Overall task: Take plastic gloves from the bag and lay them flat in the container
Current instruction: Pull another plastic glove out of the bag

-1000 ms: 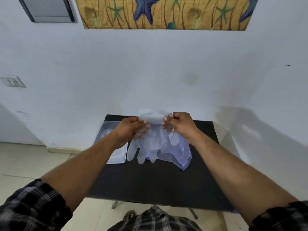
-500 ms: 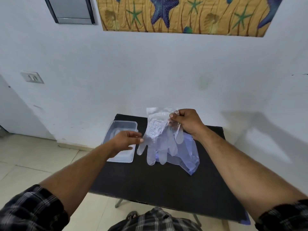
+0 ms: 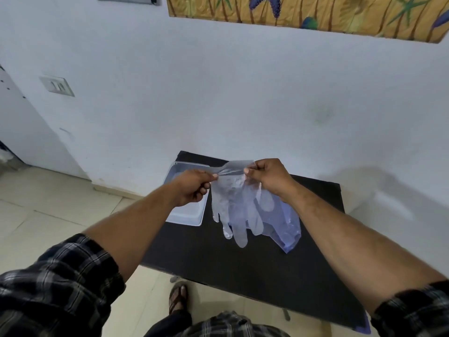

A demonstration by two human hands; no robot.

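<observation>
A clear plastic glove hangs in the air above the black table, fingers pointing down. My left hand pinches the left side of its cuff and my right hand pinches the right side, stretching the cuff between them. Behind the glove a bluish plastic bag lies on the table. A clear rectangular container sits at the table's far left, partly hidden by my left hand; I cannot tell what is in it.
A white wall rises right behind the table, with a light switch at left and a starfish picture above. Tiled floor lies to the left. A sandalled foot shows under the table's near edge.
My left hand, free half a second ago, has come up and taken the glove's cuff. The glove now hangs stretched between both hands. The camera view has shifted.
</observation>
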